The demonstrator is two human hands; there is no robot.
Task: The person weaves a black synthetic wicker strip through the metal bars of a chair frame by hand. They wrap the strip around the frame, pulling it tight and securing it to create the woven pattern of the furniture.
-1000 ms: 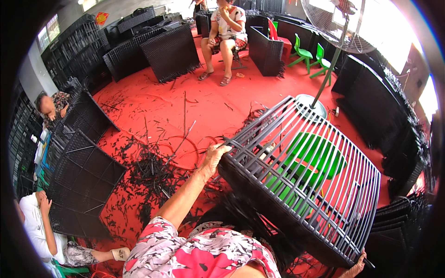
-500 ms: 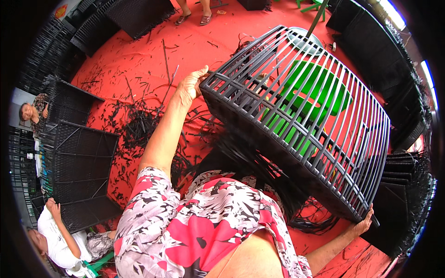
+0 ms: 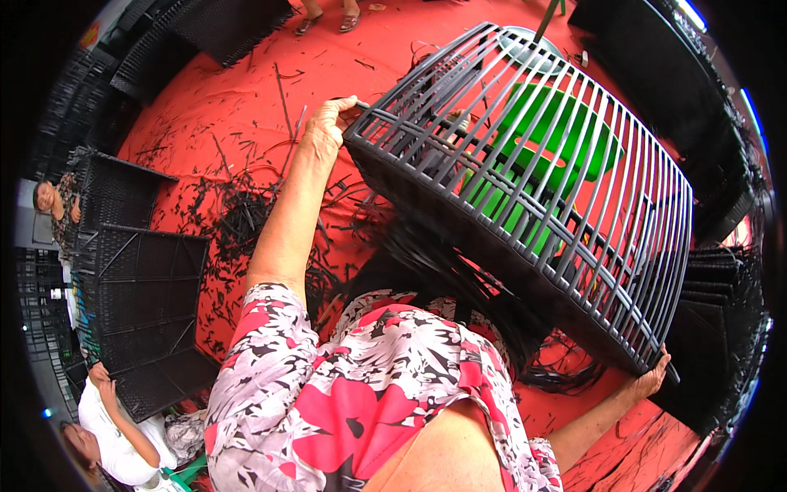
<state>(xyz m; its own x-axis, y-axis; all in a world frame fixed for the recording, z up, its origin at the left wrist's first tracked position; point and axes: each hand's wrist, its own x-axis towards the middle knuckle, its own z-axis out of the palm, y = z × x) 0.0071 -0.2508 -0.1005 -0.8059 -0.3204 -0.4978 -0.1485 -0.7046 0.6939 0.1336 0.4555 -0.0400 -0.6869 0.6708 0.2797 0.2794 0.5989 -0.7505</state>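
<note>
A large dark-grey barred frame (image 3: 525,197) is held up in front of me, tilted, its left end higher and farther than its right. Along its near side runs a solid black panel, with loose black strips hanging below. My left hand (image 3: 328,125) is closed on the frame's upper left corner, thumb pointing up. At the lower right corner, my right hand (image 3: 650,380) grips the frame's edge, its fingers partly hidden by it. Through the bars shows a green plastic stool (image 3: 557,135), and beyond them a round grey basin (image 3: 525,45) rests on the floor.
Black strips lie scattered over the red floor (image 3: 246,107), thickest in a pile (image 3: 242,221) to my left. Black woven panels (image 3: 152,279) stand at the left, with a person in white (image 3: 123,418) beside them. More panels (image 3: 656,90) line the right.
The frame's left end and my left hand have shifted slightly up and left in the picture. My right hand has moved a little up and right, both hands keeping hold. The surroundings have shifted slightly.
</note>
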